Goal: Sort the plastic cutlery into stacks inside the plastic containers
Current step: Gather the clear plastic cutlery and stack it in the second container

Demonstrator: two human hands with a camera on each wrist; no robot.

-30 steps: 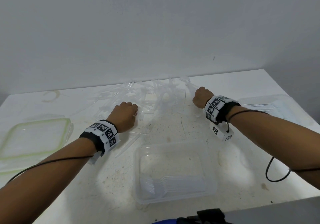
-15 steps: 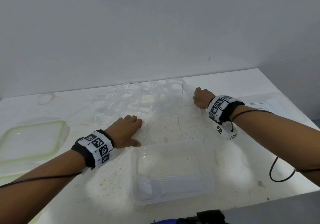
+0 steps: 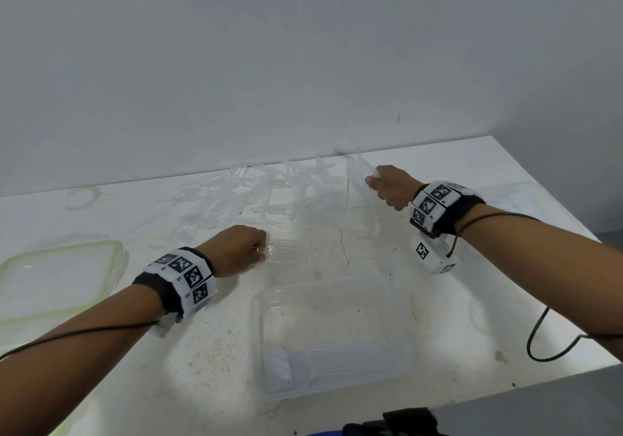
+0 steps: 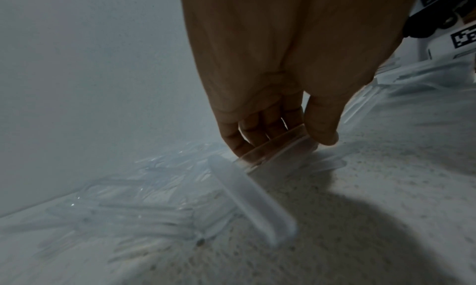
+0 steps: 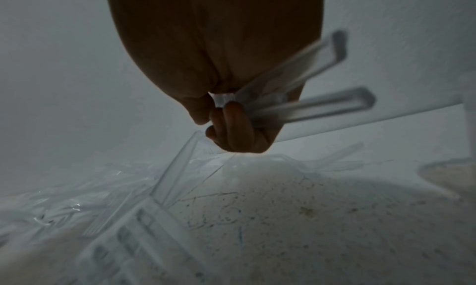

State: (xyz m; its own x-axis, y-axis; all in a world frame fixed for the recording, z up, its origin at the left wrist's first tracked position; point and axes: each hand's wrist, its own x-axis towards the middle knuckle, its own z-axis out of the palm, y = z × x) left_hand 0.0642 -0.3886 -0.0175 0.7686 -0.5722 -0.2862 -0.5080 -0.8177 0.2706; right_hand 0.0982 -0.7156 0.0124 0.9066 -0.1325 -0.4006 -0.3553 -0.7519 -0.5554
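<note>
A pile of clear plastic cutlery (image 3: 269, 192) lies at the back of the white table (image 3: 209, 351). My left hand (image 3: 261, 250) (image 4: 280, 140) is at the pile's near edge. Its thumb and curled fingers pinch one clear cutlery piece (image 4: 252, 195) just above the table. My right hand (image 3: 374, 182) (image 5: 226, 114), right of the pile, grips a few clear cutlery pieces (image 5: 322, 106) lifted off the table; their handles stick out sideways. A clear plastic container (image 3: 397, 344) at the front centre holds a stack of forks (image 3: 320, 361).
A green-rimmed container (image 3: 114, 267) sits at the left edge. Another clear container (image 3: 526, 192) with cutlery lies behind my right wrist at the far right. A black cable (image 3: 539, 341) trails from my right arm. The wall runs close behind the pile.
My left hand went from lying flat by the pile to curling round one cutlery piece. My right hand has risen slightly with its cutlery.
</note>
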